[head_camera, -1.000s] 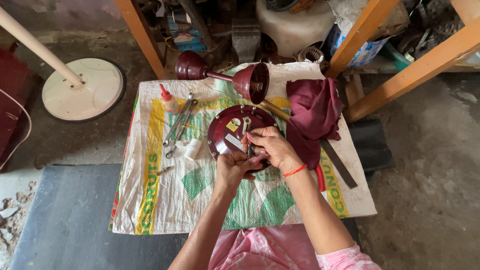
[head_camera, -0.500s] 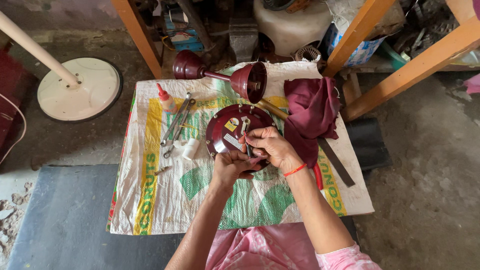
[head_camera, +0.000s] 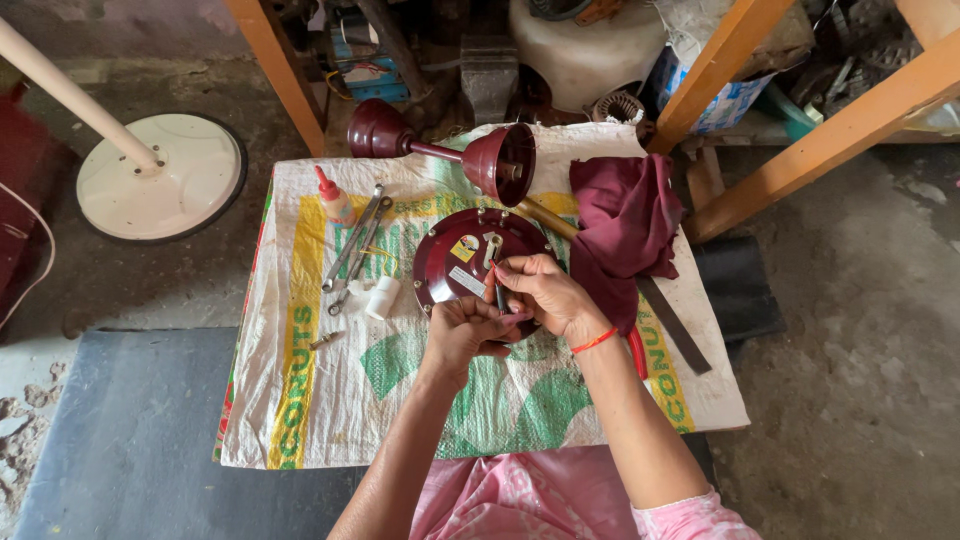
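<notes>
The maroon disc (head_camera: 462, 262) lies on the woven sack (head_camera: 330, 400) at mid-table, its near rim under my hands. It carries a small yellow round sticker and a white rectangular label on its upper face. My right hand (head_camera: 545, 295) pinches a thin dark tool (head_camera: 499, 290) over the disc, fingers closed on it; my left hand (head_camera: 462, 335) is curled shut just below, whether on something I cannot tell. The sack shows yellow side bands and green print. Left of the disc lie pliers (head_camera: 352, 248), a white cap (head_camera: 381, 297) and a red-capped bottle (head_camera: 334, 198). A maroon cloth (head_camera: 625, 225) lies to the right. The sack's near left corner lies bare.
</notes>
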